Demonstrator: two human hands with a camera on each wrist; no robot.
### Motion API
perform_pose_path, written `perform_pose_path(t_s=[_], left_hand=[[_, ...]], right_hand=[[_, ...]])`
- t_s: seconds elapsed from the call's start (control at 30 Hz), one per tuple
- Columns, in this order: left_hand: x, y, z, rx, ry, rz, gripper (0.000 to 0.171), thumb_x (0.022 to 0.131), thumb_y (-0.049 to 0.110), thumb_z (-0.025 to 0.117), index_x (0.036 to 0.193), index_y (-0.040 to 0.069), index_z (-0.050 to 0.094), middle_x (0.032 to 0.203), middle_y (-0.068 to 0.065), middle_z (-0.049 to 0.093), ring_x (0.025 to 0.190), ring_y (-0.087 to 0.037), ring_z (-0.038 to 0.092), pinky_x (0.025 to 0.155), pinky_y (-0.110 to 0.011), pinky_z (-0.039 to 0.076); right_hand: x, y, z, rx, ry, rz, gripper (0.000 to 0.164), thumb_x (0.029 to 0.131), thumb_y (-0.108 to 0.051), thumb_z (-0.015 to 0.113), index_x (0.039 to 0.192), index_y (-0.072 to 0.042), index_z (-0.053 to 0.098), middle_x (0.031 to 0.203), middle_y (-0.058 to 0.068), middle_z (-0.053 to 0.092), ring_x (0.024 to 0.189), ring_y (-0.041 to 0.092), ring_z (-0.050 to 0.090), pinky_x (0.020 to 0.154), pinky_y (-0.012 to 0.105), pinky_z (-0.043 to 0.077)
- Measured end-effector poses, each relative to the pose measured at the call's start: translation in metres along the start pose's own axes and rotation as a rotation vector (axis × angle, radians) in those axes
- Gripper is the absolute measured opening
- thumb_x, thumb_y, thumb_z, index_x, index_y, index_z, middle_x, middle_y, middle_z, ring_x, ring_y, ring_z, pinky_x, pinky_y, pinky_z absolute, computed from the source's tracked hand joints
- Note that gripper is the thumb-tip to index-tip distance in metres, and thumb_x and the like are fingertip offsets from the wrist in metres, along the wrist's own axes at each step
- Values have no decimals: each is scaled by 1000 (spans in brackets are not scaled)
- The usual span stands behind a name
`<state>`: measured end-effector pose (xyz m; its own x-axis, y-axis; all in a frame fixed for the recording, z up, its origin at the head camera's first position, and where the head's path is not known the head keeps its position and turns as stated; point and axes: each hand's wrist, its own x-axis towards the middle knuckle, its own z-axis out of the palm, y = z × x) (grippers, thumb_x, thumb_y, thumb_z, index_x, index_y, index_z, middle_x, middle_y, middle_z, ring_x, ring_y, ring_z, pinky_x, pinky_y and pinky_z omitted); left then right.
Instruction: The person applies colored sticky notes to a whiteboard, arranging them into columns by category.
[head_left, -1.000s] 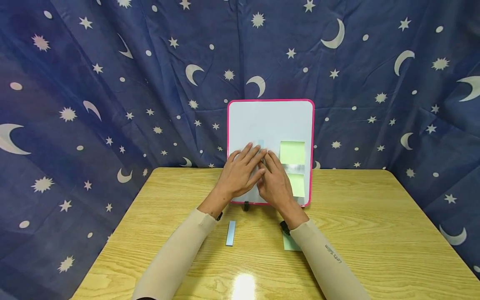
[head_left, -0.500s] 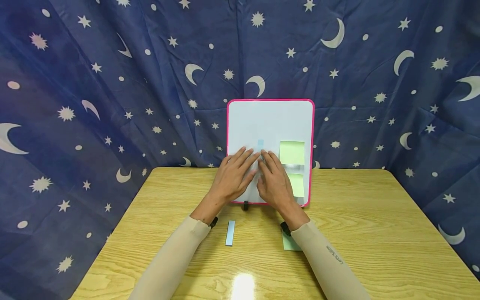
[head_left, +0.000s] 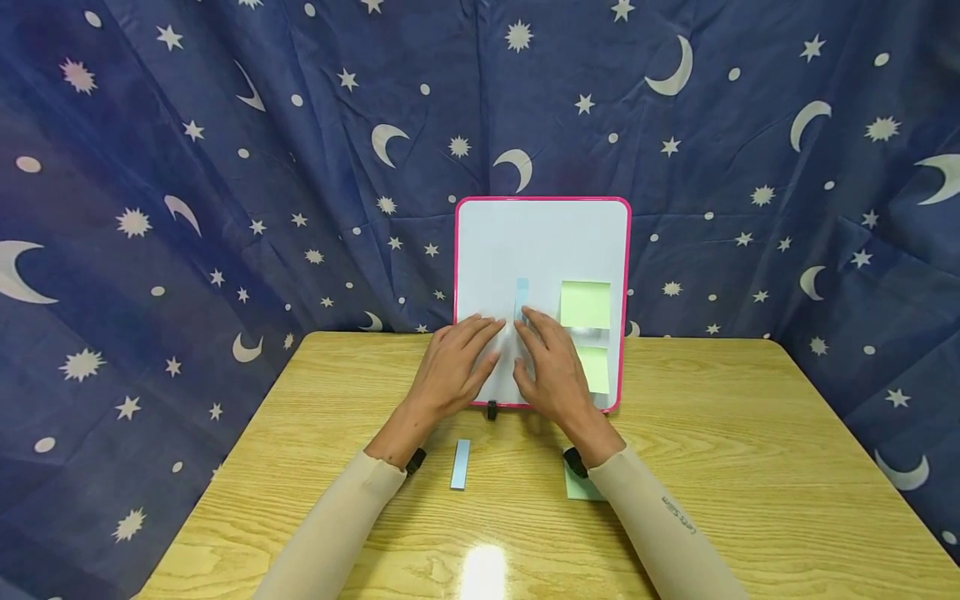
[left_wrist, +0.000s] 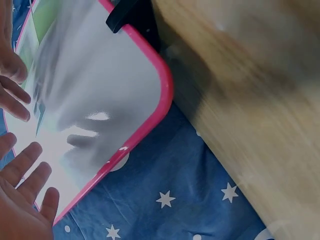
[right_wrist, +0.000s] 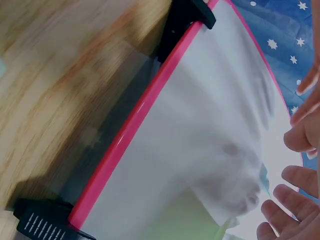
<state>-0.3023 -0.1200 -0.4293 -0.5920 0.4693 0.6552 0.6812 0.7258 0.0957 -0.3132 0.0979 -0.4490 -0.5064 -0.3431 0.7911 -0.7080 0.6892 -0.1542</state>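
Observation:
A whiteboard (head_left: 540, 237) with a pink frame stands upright on the table. A narrow light-blue sticky strip (head_left: 522, 291) is on its middle, its lower end at the fingertips of my right hand (head_left: 553, 367). That hand's fingers are loosely extended over the board, just left of two pale green sticky notes (head_left: 585, 305). To the left, my left hand (head_left: 450, 365) is held with fingers spread, near the board's lower left, holding nothing. In the left wrist view the left fingers (left_wrist: 35, 182) appear apart from the right hand's.
A blue strip pad (head_left: 461, 465) lies on the wooden table (head_left: 360, 392) in front of the board. A green note pad (head_left: 583, 487) is partly hidden under the right wrist. Black stand clips (head_left: 492, 410) hold the board's lower edge. A blue star-patterned curtain (head_left: 337, 167) hangs behind.
My left hand has drawn down and to the left, away from the blue strip and the right hand. More of the strip is uncovered. The right hand has moved only slightly.

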Motion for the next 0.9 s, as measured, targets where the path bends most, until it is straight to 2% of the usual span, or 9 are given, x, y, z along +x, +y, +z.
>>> perform_pose_path(t_s=[0.13,0.27,0.4,0.53,0.7,0.9], left_hand=[[-7,-1,0,-25,5,-7,62,114,54,26,152,17,59,146,-6,63,141,-26,54,111,-53,42],[-14,-1,-2,-66,3,-20,53,115,47,36,147,15,63,140,-4,66,132,-24,60,109,-52,43],[-22,-1,-6,-84,-35,-28,45,113,39,45,146,15,64,137,-3,67,128,-23,62,108,-52,43],[-33,0,-7,-92,-76,-20,43,112,37,48,146,15,64,137,-3,67,129,-24,61,107,-51,44],[-46,-1,-7,-98,-93,-9,40,111,35,52,142,14,66,136,-1,67,128,-24,62,106,-52,45],[-59,-5,-7,-93,-167,1,44,111,42,51,140,15,68,138,-2,67,131,-24,60,109,-51,43]], right_hand=[[0,-2,-1,34,13,8,55,86,-6,76,139,4,66,150,22,57,140,40,52,115,56,42],[0,-7,-2,70,25,-11,51,86,-7,78,134,4,68,145,23,60,133,42,56,110,58,46],[-2,-11,-1,107,5,-12,49,86,-7,79,133,4,69,142,22,61,131,41,57,110,56,47],[-6,-13,-1,121,-26,0,48,88,-9,79,134,3,69,143,21,61,134,39,56,112,55,46],[-11,-15,-4,146,-32,3,47,88,-9,79,133,3,69,143,20,61,134,39,56,111,56,45],[-19,-20,-7,201,-59,21,46,89,-9,78,132,3,69,139,19,63,131,37,57,109,55,46]])
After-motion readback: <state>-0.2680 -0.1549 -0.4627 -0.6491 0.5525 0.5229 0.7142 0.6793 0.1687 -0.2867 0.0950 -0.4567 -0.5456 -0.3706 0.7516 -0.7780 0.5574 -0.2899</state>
